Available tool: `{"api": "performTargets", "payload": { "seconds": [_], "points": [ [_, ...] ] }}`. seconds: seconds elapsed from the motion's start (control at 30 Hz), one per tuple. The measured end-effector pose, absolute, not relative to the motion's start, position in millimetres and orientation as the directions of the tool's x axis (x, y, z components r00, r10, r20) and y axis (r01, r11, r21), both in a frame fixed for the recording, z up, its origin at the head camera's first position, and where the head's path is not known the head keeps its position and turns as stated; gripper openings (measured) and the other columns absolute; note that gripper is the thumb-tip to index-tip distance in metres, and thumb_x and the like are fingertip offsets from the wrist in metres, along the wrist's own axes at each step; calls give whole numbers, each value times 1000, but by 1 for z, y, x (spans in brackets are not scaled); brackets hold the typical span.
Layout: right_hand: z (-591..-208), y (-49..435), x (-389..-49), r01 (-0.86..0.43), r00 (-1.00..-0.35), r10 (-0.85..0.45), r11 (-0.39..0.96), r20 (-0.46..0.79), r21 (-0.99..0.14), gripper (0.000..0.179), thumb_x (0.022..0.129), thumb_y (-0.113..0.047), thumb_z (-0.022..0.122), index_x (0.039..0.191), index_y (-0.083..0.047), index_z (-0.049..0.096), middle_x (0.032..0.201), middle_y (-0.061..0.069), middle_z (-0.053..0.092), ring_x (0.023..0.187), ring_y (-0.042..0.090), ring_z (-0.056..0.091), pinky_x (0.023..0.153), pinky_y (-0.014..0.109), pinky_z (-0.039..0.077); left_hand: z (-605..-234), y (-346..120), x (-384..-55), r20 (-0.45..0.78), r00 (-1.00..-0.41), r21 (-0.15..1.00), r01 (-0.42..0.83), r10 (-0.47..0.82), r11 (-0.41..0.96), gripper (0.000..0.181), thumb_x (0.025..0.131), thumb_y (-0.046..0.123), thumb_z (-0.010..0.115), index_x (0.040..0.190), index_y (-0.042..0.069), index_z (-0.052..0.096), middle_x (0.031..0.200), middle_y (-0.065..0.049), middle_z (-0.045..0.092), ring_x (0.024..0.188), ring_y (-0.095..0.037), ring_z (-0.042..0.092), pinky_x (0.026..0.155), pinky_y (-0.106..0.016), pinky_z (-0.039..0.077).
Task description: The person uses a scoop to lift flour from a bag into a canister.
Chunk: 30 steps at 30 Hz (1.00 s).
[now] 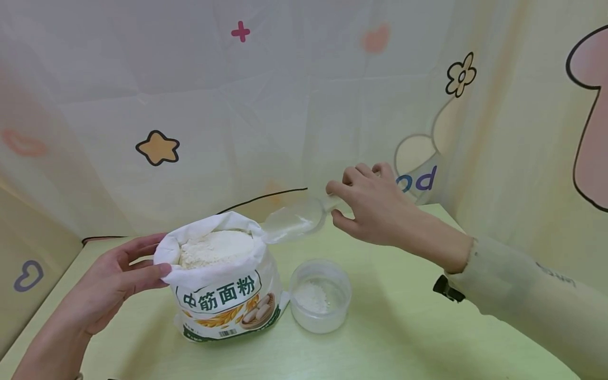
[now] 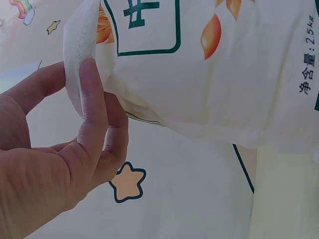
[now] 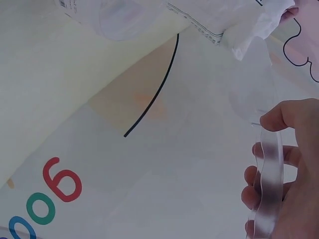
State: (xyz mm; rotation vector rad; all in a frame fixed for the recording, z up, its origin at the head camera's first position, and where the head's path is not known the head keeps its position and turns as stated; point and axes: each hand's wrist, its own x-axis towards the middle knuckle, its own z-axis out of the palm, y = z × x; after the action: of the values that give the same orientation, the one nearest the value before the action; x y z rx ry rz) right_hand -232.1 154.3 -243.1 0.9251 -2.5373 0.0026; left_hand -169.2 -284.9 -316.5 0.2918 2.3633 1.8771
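A white flour bag (image 1: 223, 311) with its rim rolled down stands on the table, flour (image 1: 216, 249) showing inside. My left hand (image 1: 111, 282) pinches the rolled rim at the bag's left side; the left wrist view shows thumb and fingers on either side of the folded edge (image 2: 79, 45). In my right hand (image 1: 372, 206) is a clear plastic scoop (image 1: 296, 219), gripped by its handle (image 3: 269, 184). The scoop's tip reaches the bag's right rim; whether it touches cannot be told. Right of the bag stands a clear round tub (image 1: 320, 322) with some flour (image 1: 311, 296) in it.
The pale green table (image 1: 394, 327) runs back to a printed curtain (image 1: 285, 105) hung behind and along the sides. A dark clip (image 1: 448, 289) sits at my right sleeve.
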Motion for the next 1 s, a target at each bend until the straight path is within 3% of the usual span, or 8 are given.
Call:
{"api": "performTargets", "payload": {
  "seconds": [1.0],
  "points": [
    [-227,110,-229,-633,-624,-694,718,358,288,29,95,-32,64,116,-13,66,96,6,58,95,29,52,91,55,40,-314,-284,-169,32,-975,964,88,219,251,65,99,6,68,155,-3,34,142,-20,43,106,-22,69,87,-35,60]
  ]
}}
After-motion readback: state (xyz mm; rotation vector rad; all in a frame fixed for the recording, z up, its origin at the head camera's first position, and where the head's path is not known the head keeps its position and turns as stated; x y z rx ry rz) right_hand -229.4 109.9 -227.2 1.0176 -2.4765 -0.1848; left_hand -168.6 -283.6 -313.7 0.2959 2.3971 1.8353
